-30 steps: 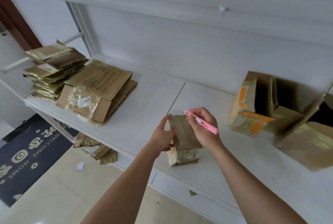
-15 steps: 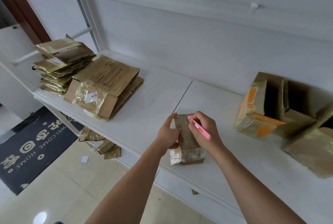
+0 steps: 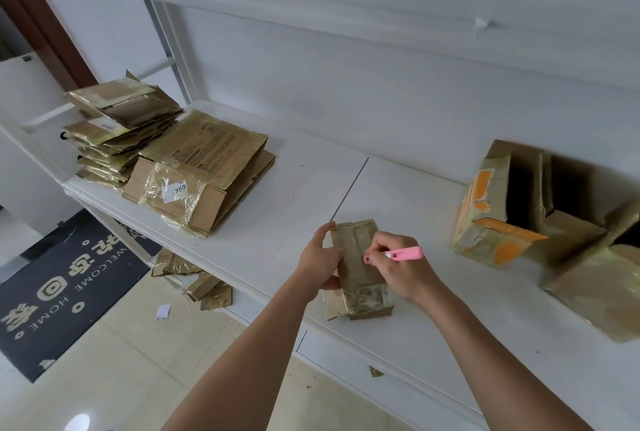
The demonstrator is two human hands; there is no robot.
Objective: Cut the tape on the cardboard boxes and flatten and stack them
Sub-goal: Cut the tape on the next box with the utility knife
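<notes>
We see a small, tape-wrapped brown cardboard box [image 3: 358, 266] standing near the front edge of the white counter [image 3: 284, 222]. The left hand [image 3: 320, 262] grips its left side, thumb up along the far corner and fingers curled round the near side. The right hand [image 3: 398, 266] pinches a pink pen-shaped cutter [image 3: 403, 254], with the tip set on the taped top face of the box. Half a second ago the pink cutter slanted steeply near the box's far end; now it lies almost level, and its tip sits nearer the middle of the top face. The left hand has kept its hold on the same side.

To the far left on the counter lie two stacks of flattened brown cardboard [image 3: 166, 157], touching each other, the nearer one bearing a white label. To the right, well apart from the small box, sit opened cardboard boxes with orange tape patches [image 3: 498, 222], leaning against each other. Below the counter, cardboard scraps [image 3: 194, 281] lie on the tiled floor [image 3: 114, 361] beside a dark welcome mat [image 3: 59, 292].
</notes>
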